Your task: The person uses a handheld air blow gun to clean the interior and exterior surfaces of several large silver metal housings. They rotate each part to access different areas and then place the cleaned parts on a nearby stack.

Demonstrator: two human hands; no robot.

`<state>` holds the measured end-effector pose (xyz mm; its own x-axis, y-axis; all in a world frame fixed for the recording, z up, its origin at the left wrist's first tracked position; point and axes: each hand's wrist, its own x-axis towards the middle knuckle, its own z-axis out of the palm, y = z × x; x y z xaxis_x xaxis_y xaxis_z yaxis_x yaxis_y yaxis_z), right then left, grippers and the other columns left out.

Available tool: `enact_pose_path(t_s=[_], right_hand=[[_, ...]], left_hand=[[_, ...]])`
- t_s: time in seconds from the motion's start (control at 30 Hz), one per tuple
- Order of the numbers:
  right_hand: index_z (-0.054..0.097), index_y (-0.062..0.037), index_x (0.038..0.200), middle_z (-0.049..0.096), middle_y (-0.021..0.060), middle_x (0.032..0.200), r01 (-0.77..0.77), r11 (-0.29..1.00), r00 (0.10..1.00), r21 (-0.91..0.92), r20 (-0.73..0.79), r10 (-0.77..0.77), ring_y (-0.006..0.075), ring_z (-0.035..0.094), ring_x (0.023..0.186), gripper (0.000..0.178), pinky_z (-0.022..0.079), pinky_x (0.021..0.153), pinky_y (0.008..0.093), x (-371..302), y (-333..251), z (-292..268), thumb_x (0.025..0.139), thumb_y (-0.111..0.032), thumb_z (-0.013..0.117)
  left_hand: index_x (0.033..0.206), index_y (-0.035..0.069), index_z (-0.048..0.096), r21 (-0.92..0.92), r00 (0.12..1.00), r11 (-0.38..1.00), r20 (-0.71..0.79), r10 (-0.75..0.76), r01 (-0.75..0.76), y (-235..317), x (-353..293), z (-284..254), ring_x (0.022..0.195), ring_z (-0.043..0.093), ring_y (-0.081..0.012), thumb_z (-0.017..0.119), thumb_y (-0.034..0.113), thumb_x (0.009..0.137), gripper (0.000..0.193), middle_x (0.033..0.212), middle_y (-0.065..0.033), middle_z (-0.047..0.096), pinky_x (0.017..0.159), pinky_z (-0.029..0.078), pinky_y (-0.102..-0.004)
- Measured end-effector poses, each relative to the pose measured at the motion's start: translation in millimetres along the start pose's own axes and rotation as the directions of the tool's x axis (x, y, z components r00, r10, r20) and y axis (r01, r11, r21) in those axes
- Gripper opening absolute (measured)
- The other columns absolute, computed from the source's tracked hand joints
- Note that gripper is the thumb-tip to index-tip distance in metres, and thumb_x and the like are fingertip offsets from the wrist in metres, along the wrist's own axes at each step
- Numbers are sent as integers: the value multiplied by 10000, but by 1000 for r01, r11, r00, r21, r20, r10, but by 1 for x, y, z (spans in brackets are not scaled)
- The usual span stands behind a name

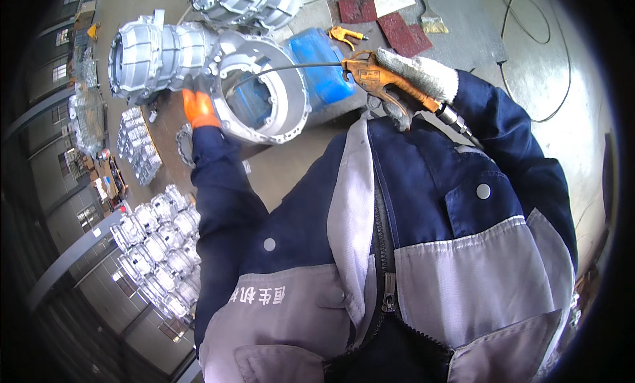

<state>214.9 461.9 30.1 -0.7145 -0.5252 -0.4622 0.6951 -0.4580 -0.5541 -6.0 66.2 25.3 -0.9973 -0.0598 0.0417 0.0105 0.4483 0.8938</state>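
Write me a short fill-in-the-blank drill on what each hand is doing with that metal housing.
1. The left hand wears a glove coloured ____.
2. The right hand holds an orange air blow gun whose thin ____ reaches into the housing's round opening.
3. The left hand rests on the silver-grey cast housing, which lies on its ____.
4. Behind the housing stands a ____ plastic canister.

Missing words: orange; nozzle; side; blue
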Motion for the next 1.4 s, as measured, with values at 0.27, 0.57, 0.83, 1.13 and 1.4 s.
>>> enact_pose_path(t_s=[0.27, 0.57, 0.83, 1.13, 1.4], right_hand=[[545, -3, 922, 598, 118, 642, -182, 983, 981, -34, 57, 183, 185, 598, 473, 526, 522, 423, 273, -15, 19, -16, 851, -514, 440], [558, -26, 985, 603, 105, 700, -247, 967, 969, -58, -1, 247, 151, 577, 479, 599, 510, 432, 249, -16, 38, -56, 812, -589, 445], [563, -46, 984, 609, 106, 723, -232, 973, 962, 24, -142, 233, 147, 595, 543, 488, 514, 478, 224, -2, 53, -69, 857, -501, 441], [562, -42, 971, 610, 99, 761, -81, 979, 980, 187, -165, 112, 161, 599, 595, 368, 516, 518, 263, 24, 81, -83, 892, -386, 457], [553, -24, 996, 609, 90, 797, -134, 974, 981, 184, -115, 156, 130, 592, 570, 397, 513, 481, 229, 28, 85, -87, 879, -397, 480]], left_hand=[[1042, 25, 552, -59, 980, 998, 196, 42, -31, -12, -4, -3, 835, 548, -144, 727, 55, 657, 424, 952, -49, 596, 725, 430, -267], [1024, 28, 563, 60, 997, 996, 31, -75, 73, -27, 11, -12, 749, 559, -149, 649, 31, 706, 329, 899, -50, 608, 648, 447, -296], [1006, 72, 608, 37, 995, 999, 98, 9, -13, -45, 29, -27, 685, 559, -152, 719, 160, 692, 343, 901, -19, 605, 593, 455, -297], [1054, 34, 584, -17, 974, 975, 61, -219, 221, -41, 29, -32, 834, 558, -142, 710, 34, 692, 383, 961, -36, 614, 733, 435, -267], [1041, 46, 589, 28, 982, 984, 69, -176, 175, -41, 27, -35, 807, 557, -133, 703, 36, 704, 356, 933, -25, 615, 688, 440, -262]])
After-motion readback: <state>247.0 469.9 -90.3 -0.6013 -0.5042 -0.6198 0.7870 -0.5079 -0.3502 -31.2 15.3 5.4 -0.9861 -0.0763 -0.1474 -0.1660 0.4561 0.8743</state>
